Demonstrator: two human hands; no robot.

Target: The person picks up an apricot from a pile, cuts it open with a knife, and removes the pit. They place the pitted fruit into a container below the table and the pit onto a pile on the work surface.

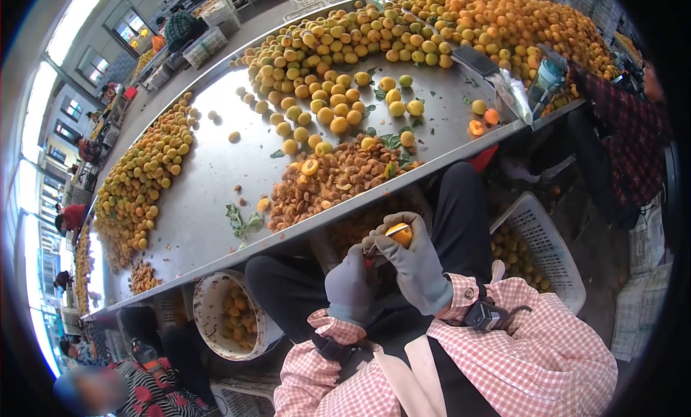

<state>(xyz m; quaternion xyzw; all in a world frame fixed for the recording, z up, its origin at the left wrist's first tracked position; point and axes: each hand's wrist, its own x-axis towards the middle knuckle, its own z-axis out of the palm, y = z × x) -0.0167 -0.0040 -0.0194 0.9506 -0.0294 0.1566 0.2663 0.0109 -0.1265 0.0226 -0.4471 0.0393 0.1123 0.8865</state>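
The gloved left hand (350, 284) has its grip curled around a small red object (370, 260), mostly hidden. Just beyond, the gloved right hand (416, 262) pinches an apricot (402, 236) at its fingertips, a thin blade (396, 230) lying across the fruit. A white bucket (207, 305) holding apricots stands beside the left leg. On the metal worktop (198, 219), apricot pits (327, 187) heap near the edge, loose apricots (338, 100) lie behind, and a large apricot pile (518, 21) rises farther off.

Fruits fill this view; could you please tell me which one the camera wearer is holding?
The yellow fruit in the right hand, above the lap, not on the table.
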